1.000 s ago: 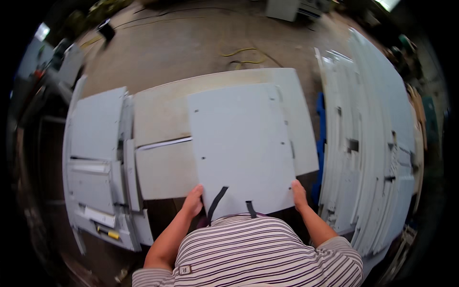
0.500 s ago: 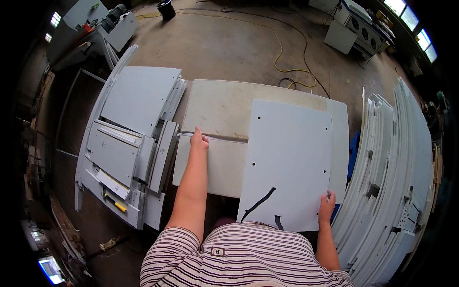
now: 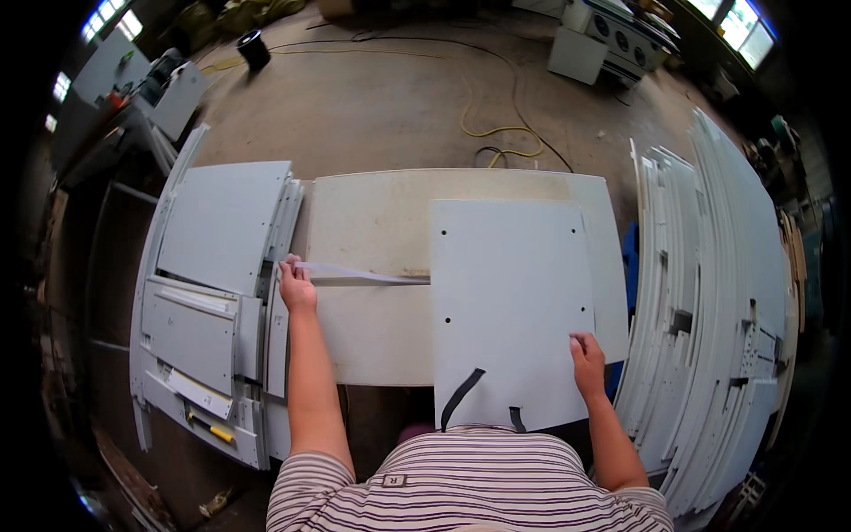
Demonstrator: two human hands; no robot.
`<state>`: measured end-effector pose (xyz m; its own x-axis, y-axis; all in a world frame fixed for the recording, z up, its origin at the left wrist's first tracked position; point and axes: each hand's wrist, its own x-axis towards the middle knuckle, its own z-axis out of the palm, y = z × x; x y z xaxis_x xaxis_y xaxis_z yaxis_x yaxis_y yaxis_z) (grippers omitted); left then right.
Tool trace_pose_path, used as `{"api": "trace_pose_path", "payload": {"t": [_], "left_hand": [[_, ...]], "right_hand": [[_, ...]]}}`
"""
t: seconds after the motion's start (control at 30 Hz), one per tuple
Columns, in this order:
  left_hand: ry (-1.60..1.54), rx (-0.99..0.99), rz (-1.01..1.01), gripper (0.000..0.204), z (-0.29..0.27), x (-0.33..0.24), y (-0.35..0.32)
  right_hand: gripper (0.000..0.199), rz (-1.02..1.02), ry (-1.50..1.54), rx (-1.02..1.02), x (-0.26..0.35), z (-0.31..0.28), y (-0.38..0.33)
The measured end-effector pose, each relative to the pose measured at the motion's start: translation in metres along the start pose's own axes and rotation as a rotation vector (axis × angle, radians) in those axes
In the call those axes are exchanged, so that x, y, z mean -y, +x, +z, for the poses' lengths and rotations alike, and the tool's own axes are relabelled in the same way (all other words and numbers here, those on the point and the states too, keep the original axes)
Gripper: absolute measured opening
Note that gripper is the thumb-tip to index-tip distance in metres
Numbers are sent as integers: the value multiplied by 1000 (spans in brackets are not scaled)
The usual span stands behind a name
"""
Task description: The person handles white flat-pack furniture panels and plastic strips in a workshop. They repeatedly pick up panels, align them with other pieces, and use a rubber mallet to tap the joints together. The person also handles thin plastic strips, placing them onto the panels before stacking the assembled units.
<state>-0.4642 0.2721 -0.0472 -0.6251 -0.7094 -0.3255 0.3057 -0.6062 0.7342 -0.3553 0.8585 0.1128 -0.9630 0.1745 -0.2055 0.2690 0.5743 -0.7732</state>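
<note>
At far left, a stack of white panels (image 3: 222, 226) bears a yellow-handled tool (image 3: 222, 434). Beside the stack's right edge, the left hand (image 3: 299, 288) is closed, its fingers pinched on the end of a thin pale strip (image 3: 363, 272). A second earlier this hand held the left edge of the white panel; it has since let go, and half a second ago lay near the left end of the seam. The strip, then lying along the seam, now rises at its left end and runs rightward over the worn pale board (image 3: 372, 222) to the panel's left edge; whether it continues underneath cannot be told. At centre right, the white panel (image 3: 510, 266) lies flat on the board, four dark holes uppermost, two black strips (image 3: 462, 396) at its near edge. The right hand (image 3: 589, 362), curled at the panel's right edge, remains there; its grip cannot be told. The change suggests that attention has passed from panel to strip, with the strip only partly lifted. At far right stands a dense stack of long white sheets (image 3: 740, 239).
</note>
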Motion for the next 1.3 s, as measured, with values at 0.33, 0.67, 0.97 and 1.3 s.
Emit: {"api": "trace_pose_path", "payload": {"t": [0.33, 0.67, 0.97, 1.3], "left_hand": [[1091, 1446, -79, 14, 222, -63, -313], [613, 645, 343, 21, 257, -115, -306], [712, 799, 448, 28, 319, -99, -359], [858, 749, 426, 26, 301, -99, -374]], "right_hand": [[41, -1051, -472, -146, 124, 56, 102], [32, -238, -199, -641, -63, -95, 188], [53, -56, -119, -574, -121, -101, 203], [29, -111, 402, -181, -140, -30, 226]]}}
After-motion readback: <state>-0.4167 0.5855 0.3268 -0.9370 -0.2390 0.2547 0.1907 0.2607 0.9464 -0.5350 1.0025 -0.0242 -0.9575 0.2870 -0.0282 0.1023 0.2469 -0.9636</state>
